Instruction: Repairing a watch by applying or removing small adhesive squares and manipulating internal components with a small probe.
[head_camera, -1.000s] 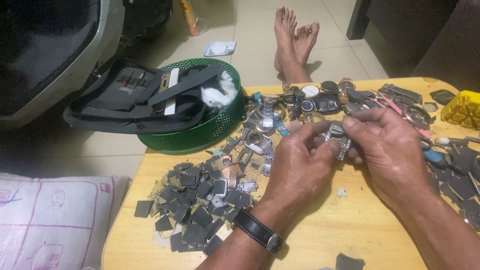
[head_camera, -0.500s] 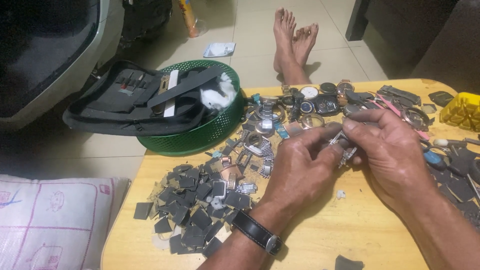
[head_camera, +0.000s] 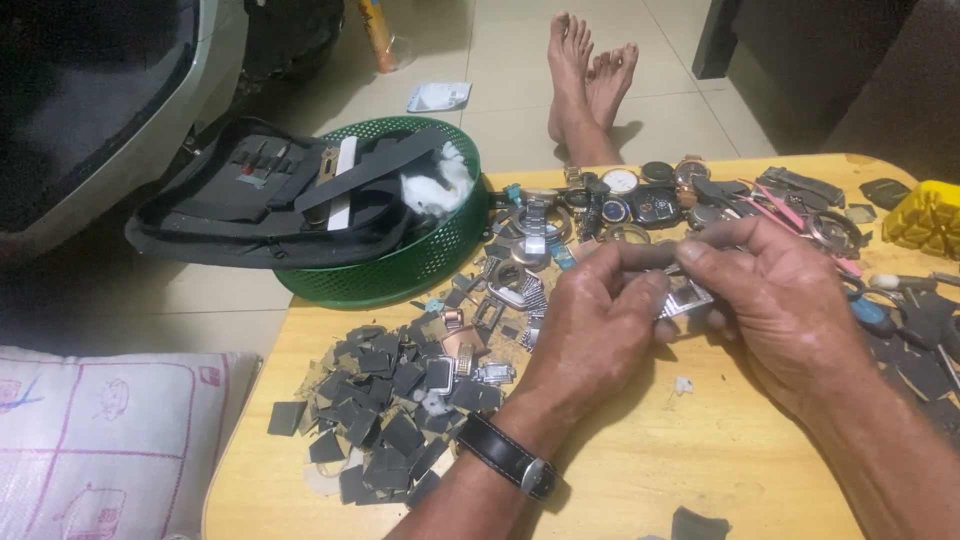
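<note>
A small metal watch part is pinched between the left hand and right hand, above the surface. If the grip is loosened, it could be lost among the watches.

Warm indoor light, soft shadows, sharp centre, dim upper corners

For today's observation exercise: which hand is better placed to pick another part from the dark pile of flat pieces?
Probably the left hand: it sits nearer the dark pile; the right hand pinches the small metal piece.
</note>
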